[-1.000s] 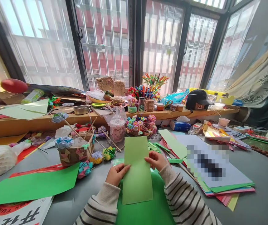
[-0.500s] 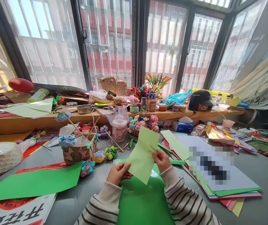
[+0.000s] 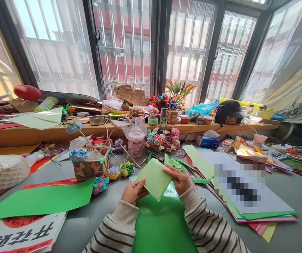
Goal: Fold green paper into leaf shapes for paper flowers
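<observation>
Two layers of smooth, matte pale green paper (image 3: 154, 179), folded into a rough square, are held in the air above a glossy green sheet (image 3: 164, 228), one corner pointing down and the lower edges slightly out of line. The left hand (image 3: 134, 191) pinches the left corner, its thumb on top and its fingers curled under; the right hand (image 3: 179, 180) has its grip pressed together on the right side, fingers extended along the upper edge. Both wrists come out of ribbed cuffs on striped knit sleeves (image 3: 117, 230).

Just beyond the paper, narrow green paper strips (image 3: 176, 164) lie loosely on the smooth grey surface (image 3: 98, 218). To the right is a fanned stack of coloured paper with a white sheet (image 3: 206, 160) on top. To the left, a pleated yellow-green paper flower (image 3: 127, 169) sits near a brown box with star shapes (image 3: 87, 169), and a flat bright green sheet (image 3: 45, 199) lies over printed paper. Farther back stand a clear plastic cup (image 3: 136, 142) and a cluster of knobbly yarn-like flowers (image 3: 164, 138). Behind, fuzzy multicoloured stems (image 3: 179, 90) and a black cap (image 3: 228, 110) rest along a wooden ledge (image 3: 19, 137).
</observation>
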Available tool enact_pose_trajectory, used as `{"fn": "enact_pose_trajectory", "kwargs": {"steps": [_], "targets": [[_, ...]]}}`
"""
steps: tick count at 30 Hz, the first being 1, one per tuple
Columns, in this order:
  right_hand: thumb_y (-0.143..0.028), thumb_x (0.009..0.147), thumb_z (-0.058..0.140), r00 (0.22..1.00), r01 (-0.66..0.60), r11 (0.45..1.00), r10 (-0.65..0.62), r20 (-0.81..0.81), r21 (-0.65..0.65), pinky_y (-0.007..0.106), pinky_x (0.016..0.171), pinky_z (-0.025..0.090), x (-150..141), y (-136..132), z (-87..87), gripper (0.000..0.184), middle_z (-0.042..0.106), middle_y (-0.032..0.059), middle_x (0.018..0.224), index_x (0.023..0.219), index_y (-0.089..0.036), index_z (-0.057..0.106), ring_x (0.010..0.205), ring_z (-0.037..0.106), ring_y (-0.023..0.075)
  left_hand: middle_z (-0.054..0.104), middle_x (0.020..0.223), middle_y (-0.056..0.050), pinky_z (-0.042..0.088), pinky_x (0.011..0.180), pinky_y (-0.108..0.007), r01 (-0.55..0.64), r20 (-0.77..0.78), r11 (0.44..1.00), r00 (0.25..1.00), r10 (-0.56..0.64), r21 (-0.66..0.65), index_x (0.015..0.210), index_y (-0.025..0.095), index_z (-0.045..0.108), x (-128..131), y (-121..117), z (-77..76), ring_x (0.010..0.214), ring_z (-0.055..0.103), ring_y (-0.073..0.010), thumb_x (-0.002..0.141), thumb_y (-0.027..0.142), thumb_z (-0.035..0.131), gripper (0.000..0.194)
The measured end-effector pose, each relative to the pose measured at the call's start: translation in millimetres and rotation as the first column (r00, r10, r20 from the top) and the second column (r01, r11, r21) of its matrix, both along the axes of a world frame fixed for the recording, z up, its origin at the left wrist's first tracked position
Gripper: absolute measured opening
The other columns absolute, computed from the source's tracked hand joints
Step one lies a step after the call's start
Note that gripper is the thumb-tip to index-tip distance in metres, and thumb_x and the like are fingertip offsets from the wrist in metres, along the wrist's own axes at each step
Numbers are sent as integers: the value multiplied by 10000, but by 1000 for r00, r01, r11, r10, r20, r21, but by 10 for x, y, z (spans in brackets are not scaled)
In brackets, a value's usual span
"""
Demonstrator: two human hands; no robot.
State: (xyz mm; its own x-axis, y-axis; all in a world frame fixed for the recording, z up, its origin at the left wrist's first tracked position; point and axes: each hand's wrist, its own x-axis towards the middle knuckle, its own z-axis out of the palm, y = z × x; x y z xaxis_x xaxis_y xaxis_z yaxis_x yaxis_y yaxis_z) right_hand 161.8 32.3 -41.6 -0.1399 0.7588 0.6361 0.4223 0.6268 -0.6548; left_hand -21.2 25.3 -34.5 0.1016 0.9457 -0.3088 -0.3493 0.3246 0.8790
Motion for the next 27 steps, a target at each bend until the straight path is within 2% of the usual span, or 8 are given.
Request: {"fn": "enact_pose_trajectory", "kwargs": {"steps": [3,6,9,11,14,16,18,27], "targets": [[-54,636,355,995,-59,995,53,-88,-75,329,873,342,-5,-10,22,413,492,18,1099,926,-237,585,1002,451,169,650,575,-28,485,522,-197,-12,1,999,1000,12,36,585,119,565,-30,27,-37,545,601,-129,578,202,628,104],[-181,686,374,930,-188,955,98,-355,-228,360,819,379,15,-15,70,309,537,52,1042,902,-203,594,963,480,198,649,568,-17,485,543,-216,-38,-18,997,999,39,66,558,127,562,-59,60,-76,552,600,-135,512,231,668,155],[-362,701,415,825,-292,858,2,-566,-422,356,721,432,34,-6,120,330,571,80,972,928,-176,567,875,531,211,649,561,-32,484,540,-242,68,-63,994,996,-63,82,578,112,580,-52,56,-100,545,599,-153,442,303,691,259],[-414,629,517,840,-324,777,-26,-541,-540,338,694,438,29,1,136,373,585,81,936,904,-169,573,851,538,216,649,558,-43,482,522,-257,184,-87,979,980,-177,83,622,101,600,-31,32,-100,531,598,-166,420,339,691,325],[-393,519,623,875,-395,677,70,-479,-622,311,648,442,1,0,123,375,626,61,792,803,-149,608,761,563,211,652,579,-50,481,525,-274,275,-103,956,959,-265,97,682,101,618,-5,-3,-84,544,600,-179,418,336,692,362],[-381,488,645,870,-414,665,90,-484,-621,300,620,442,-16,-4,100,356,632,41,702,748,-139,621,678,573,193,653,598,-51,481,545,-282,261,-113,958,962,-249,118,694,105,625,-1,-8,-71,564,599,-180,416,324,694,361],[-366,479,654,868,-399,682,66,-491,-613,293,608,440,-25,-6,77,341,632,31,679,730,-138,626,638,571,176,651,596,-48,480,554,-284,218,-131,967,971,-201,132,672,105,631,-6,-1,-62,568,595,-179,406,313,699,345],[-351,460,667,865,-363,699,6,-502,-616,299,613,440,-39,5,54,328,636,36,666,705,-136,639,616,567,172,636,533,-40,483,497,-250,46,-144,993,989,-31,105,586,94,635,3,6,-30,499,582,-160,334,285,724,329]]}}
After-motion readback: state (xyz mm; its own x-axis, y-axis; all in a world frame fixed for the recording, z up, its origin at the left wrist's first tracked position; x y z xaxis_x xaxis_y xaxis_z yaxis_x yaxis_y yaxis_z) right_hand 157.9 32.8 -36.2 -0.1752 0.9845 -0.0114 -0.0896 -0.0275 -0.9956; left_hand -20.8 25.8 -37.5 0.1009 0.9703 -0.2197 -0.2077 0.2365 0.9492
